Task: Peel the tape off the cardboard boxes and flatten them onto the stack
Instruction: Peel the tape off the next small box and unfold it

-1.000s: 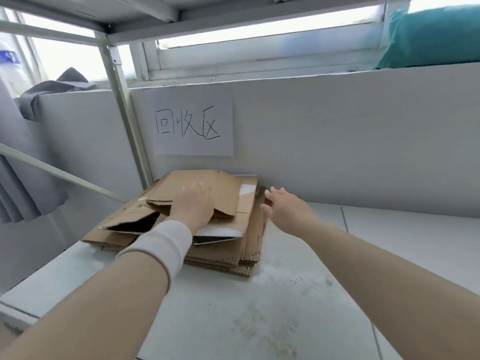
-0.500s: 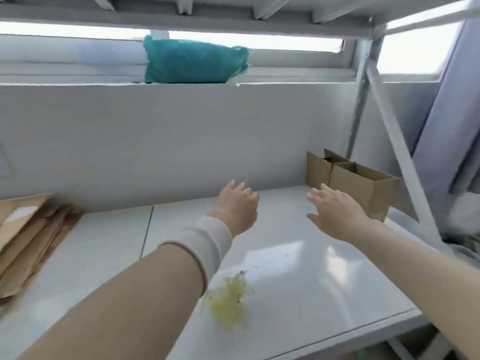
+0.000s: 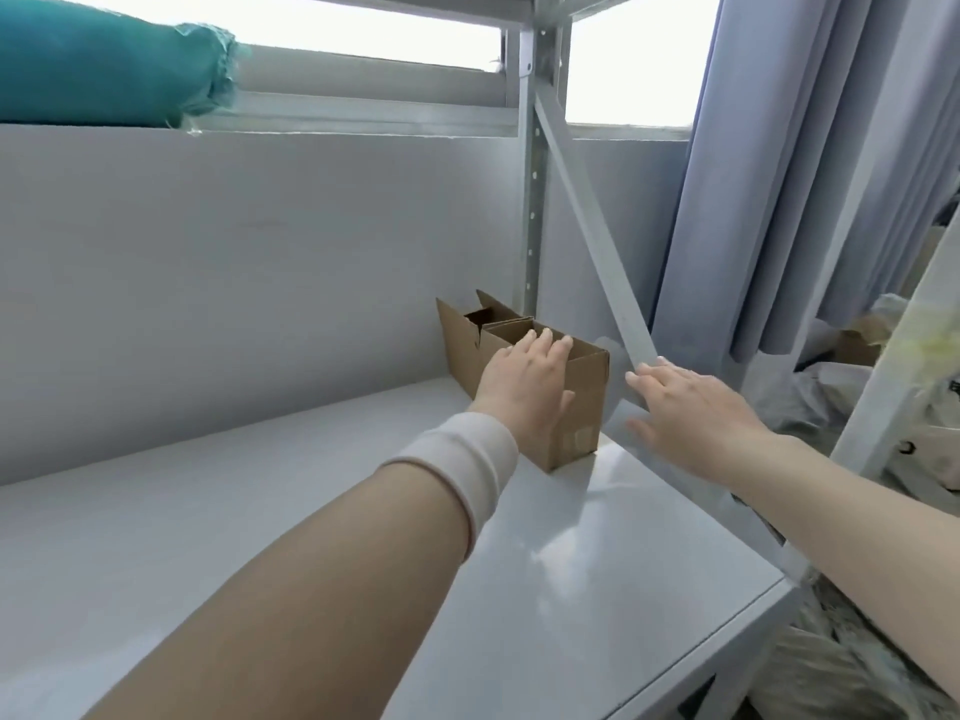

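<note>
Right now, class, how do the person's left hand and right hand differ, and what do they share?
The left hand lies on the near cardboard box, fingers at its top rim; the right hand is beside that box, not touching it. The left wrist wears a pale wristband; the right wrist is bare. The right hand's fingers spread wider than the left hand's. Both hands are open and reach forward over the white shelf.

Pretty plain corner, honestly. White glossy table (image 3: 260, 511) catching glare, pushed against a pale grey wall panel (image 3: 234, 278). Above the panel there's a long window (image 3: 389, 39), blown out with daylight, and a teal bundle (image 3: 93, 70) sits on the ledge. A perforated metal upright (image 3: 532, 200) with a diagonal brace (image 3: 587, 215) stands at the right end, and a blue-grey curtain (image 3: 805, 174) hangs just beyond it.
</note>
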`<state>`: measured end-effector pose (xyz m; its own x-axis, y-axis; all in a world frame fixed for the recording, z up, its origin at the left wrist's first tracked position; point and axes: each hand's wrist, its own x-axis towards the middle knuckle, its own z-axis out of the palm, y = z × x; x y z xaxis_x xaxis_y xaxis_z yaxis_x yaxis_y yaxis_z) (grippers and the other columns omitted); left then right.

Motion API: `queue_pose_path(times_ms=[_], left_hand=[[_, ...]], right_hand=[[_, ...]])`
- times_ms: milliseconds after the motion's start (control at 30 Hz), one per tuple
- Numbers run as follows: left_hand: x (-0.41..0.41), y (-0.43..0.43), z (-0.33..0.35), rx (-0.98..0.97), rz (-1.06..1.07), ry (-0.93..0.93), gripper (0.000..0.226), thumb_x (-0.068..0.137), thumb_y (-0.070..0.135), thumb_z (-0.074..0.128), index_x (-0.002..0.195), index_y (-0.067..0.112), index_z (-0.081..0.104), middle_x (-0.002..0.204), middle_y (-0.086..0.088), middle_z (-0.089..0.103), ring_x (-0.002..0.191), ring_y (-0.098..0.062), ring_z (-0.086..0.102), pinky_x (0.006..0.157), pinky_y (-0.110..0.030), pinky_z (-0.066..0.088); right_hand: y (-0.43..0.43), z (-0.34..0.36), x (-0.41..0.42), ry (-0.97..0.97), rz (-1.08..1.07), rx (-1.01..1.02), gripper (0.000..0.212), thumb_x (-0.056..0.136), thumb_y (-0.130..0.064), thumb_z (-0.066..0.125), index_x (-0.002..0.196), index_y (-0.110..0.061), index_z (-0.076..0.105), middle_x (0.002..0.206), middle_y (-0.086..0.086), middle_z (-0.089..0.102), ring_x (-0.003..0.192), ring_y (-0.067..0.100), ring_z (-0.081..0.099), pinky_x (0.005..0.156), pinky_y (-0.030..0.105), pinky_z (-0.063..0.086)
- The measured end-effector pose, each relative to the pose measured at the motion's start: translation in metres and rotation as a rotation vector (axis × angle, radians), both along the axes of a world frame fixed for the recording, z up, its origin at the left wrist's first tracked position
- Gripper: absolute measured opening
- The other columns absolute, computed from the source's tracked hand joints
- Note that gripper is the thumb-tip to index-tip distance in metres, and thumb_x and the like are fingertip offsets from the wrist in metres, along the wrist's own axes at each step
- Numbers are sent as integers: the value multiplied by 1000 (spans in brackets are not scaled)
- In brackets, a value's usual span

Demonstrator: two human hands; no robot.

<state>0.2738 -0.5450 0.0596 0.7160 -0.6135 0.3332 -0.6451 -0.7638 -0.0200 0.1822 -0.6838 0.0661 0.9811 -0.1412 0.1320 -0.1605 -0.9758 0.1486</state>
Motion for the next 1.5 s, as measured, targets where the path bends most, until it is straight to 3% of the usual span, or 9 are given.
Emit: queue_pose_path(times_ms=[133, 267, 433, 567, 767, 833, 1033, 1233, 1500], left_hand=[[5, -17, -9, -124, 34, 32, 35, 94, 25, 48, 124, 9, 43, 126, -12, 55, 122, -27, 46, 94, -37, 38], [-9, -3, -2, -397, 39, 134, 17, 94, 15, 49, 109, 8, 50, 106, -14, 62, 99, -30, 57, 83, -36, 43], [-57, 59, 35, -890, -23, 262, 6, 90, 10, 57, 95, 12, 54, 91, -1, 62, 85, -12, 57, 74, -15, 43], [-105, 140, 57, -1082, 36, 202, 9, 91, 14, 55, 98, 18, 51, 92, 0, 62, 81, -8, 57, 72, -14, 43], [-192, 277, 45, -1096, 183, 180, 58, 92, 22, 54, 143, 20, 26, 140, 12, 37, 131, 0, 33, 112, -22, 26], [-210, 322, 31, -1102, 280, 175, 53, 94, 18, 49, 143, 19, 28, 147, 6, 33, 137, -6, 29, 116, -31, 23], [-247, 430, -10, -1373, 477, 215, 41, 97, 8, 40, 134, 25, 41, 144, 1, 38, 133, -10, 36, 114, -38, 29], [-253, 479, 6, -1632, 404, 215, 44, 97, -2, 32, 133, 21, 43, 140, 1, 47, 130, -11, 43, 111, -37, 35], [-252, 516, -23, -1486, 599, 315, 37, 97, 4, 34, 128, 19, 48, 137, -4, 45, 126, -17, 43, 108, -39, 36]], right_hand=[[-11, -10, 7, -15, 3, 75, 56, 98, -35, 34, 147, -15, 16, 156, 1, 16, 145, 16, 11, 112, 32, 21], [-4, -17, -1, -64, 11, 295, 62, 96, -40, 39, 148, -19, 14, 154, 0, 22, 143, 16, 18, 109, 36, 27], [34, -8, -42, -255, 100, 996, 44, 88, -38, 55, 129, -24, 46, 114, -4, 63, 105, 16, 59, 86, 26, 47], [110, 9, -73, -307, 284, 1291, 25, 85, -31, 61, 109, -28, 57, 97, -12, 67, 89, 9, 66, 77, 21, 54], [257, 19, -106, -77, 409, 1517, 21, 88, -32, 58, 106, -22, 63, 98, 4, 70, 79, 13, 65, 61, 26, 57], [303, 15, -116, 31, 426, 1503, 26, 89, -30, 57, 111, -17, 62, 98, 7, 69, 77, 15, 65, 55, 24, 55], [419, 10, -142, 116, 551, 1363, 39, 89, -29, 57, 126, -17, 54, 101, 1, 66, 93, 20, 65, 86, 42, 54], [474, 30, -151, 57, 704, 1161, 33, 89, -32, 56, 122, -30, 58, 105, -10, 65, 103, 10, 61, 94, 33, 47], [504, 0, -133, 255, 717, 1064, 39, 90, -21, 57, 128, -28, 52, 112, 4, 62, 87, 13, 59, 63, 17, 50]])
